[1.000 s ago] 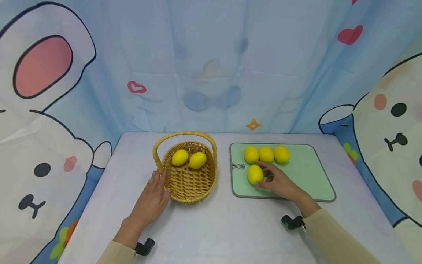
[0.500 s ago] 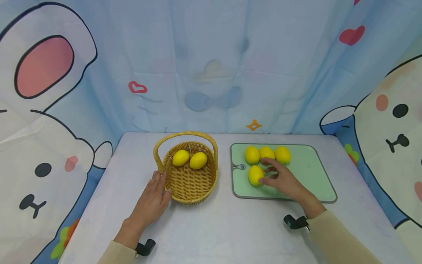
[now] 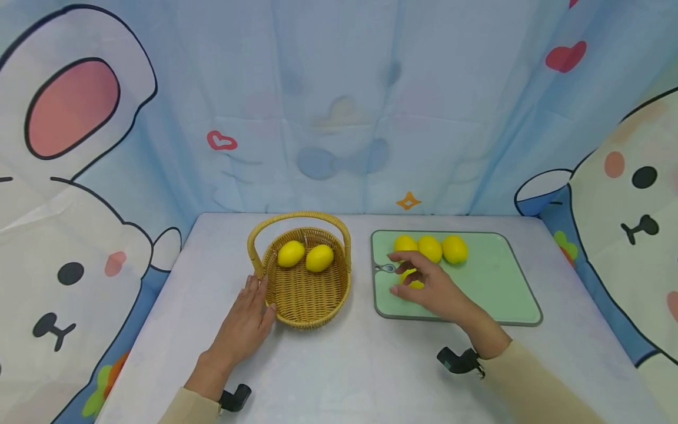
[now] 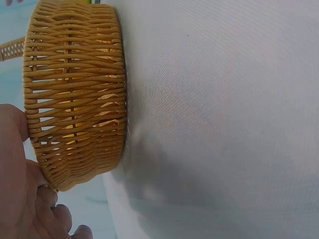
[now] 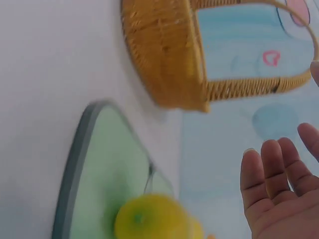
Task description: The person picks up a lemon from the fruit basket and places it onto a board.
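A wicker basket (image 3: 307, 297) with an arched handle stands on the left half of the table, two yellow lemons (image 3: 320, 258) inside. My left hand (image 3: 241, 324) rests against the basket's left side with its fingers extended; in the left wrist view the thumb is at the rim. On a green cutting board (image 3: 487, 288) lie three lemons (image 3: 454, 249) in a back row and one lemon (image 3: 413, 279) in front. My right hand (image 3: 431, 285) hovers above that front lemon and partly covers it. In the right wrist view its fingers (image 5: 271, 169) hold nothing.
The cutting board has a grey rim and a hanging hole at its left end. A printed curtain (image 3: 339, 106) hangs behind the table (image 3: 339, 377). Between basket and board lies a strip of tablecloth.
My right hand first had its fingers around the front lemon, then drew off to the right, and now is farther left above it. The lemon stayed put. My left hand has not moved.
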The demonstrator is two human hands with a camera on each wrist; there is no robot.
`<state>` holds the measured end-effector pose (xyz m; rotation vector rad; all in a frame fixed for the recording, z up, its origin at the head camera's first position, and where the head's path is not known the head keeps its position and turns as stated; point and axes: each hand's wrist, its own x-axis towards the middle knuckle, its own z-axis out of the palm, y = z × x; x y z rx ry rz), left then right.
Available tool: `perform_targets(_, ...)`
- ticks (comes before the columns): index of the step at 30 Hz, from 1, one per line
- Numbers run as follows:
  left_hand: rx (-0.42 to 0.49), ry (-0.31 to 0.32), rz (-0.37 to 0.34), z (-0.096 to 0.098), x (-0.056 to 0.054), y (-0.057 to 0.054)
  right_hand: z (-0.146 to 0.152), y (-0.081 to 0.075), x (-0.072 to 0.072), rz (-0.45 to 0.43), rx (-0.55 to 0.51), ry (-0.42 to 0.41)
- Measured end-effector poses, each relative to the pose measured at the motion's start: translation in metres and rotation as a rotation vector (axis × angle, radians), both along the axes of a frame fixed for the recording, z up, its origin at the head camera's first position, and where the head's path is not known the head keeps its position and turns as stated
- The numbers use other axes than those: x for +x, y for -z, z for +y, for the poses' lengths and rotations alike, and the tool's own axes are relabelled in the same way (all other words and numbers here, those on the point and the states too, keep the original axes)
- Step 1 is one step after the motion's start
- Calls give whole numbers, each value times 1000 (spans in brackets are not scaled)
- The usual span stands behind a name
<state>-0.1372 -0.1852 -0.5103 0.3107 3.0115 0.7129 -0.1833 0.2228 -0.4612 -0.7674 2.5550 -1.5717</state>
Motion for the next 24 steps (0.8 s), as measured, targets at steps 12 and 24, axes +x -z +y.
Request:
perform_targets(12, -25, -6, -2, -2, -2, 2, -101, -14, -11, -103, 19, -224)
perform_targets(24, -19, -18, -14, -1, -4, 3, -162, -2, -62, -95, 150, -153)
